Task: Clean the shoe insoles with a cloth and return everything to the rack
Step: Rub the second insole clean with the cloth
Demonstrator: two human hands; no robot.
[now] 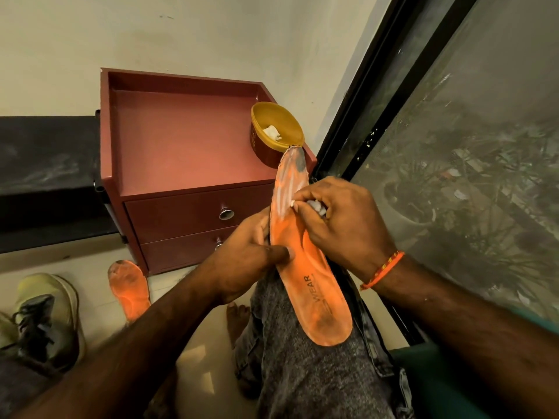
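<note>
The orange insole [305, 252] lay across my knee, toe pointing to twelve o'clock. My left hand [242, 255] gripped its edge at nine o'clock, thumb pressing on top; my right hand [341, 219] pinched a white cloth [316, 204] against it. A second insole [128, 287] lay on the floor at eight o'clock, a yellow tub [276, 133] on the cabinet [181, 140] beyond.

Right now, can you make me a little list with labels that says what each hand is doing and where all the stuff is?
left hand: grips the insole's edge, thumb pressed on its top
right hand: pinches a white cloth against the insole
insole being cleaned: orange, rests along the person's knee, pale smear near the toe
second insole: orange, lies on the floor beside the cabinet
cabinet: red, two drawers
tub: yellow, open, on the cabinet top, white wad inside
shoe: on the floor, far left
</note>
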